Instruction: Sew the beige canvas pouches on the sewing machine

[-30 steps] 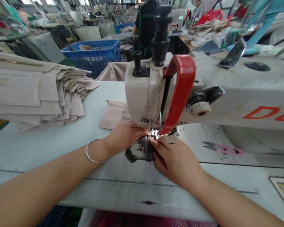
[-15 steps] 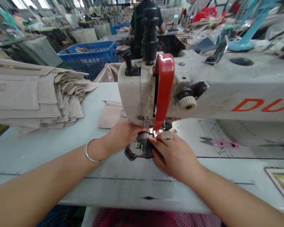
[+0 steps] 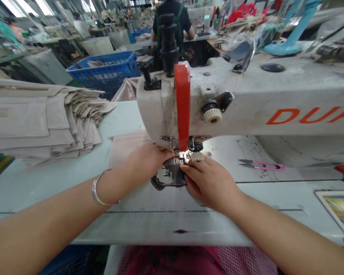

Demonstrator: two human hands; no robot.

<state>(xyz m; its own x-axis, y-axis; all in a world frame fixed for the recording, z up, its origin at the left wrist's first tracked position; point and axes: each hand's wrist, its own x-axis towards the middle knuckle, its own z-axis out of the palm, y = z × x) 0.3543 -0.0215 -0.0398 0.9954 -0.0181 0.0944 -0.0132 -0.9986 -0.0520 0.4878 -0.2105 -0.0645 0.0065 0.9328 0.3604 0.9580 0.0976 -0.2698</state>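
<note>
Cloth (image 3: 124, 147): matt, smooth
Stack (image 3: 17, 118), left: matt cloth, rough edges
Machine (image 3: 243, 99): smudged paint, dull sheen
Red bar (image 3: 182, 107): glossy; metal or plastic unclear
Plate (image 3: 174, 175): worn, patchy metal
Table (image 3: 124, 112): smooth, faint gloss
Basket (image 3: 111, 76), far left: plastic
Bangle (image 3: 94, 191): shiny metal

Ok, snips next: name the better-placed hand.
Probably the right hand: it is closer to the pink-handled snips, while the left hand is farther off, left of the red bar.

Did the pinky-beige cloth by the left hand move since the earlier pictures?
Yes: the cloth has slid left and nearer the viewer, judged against the metal plate.
</note>
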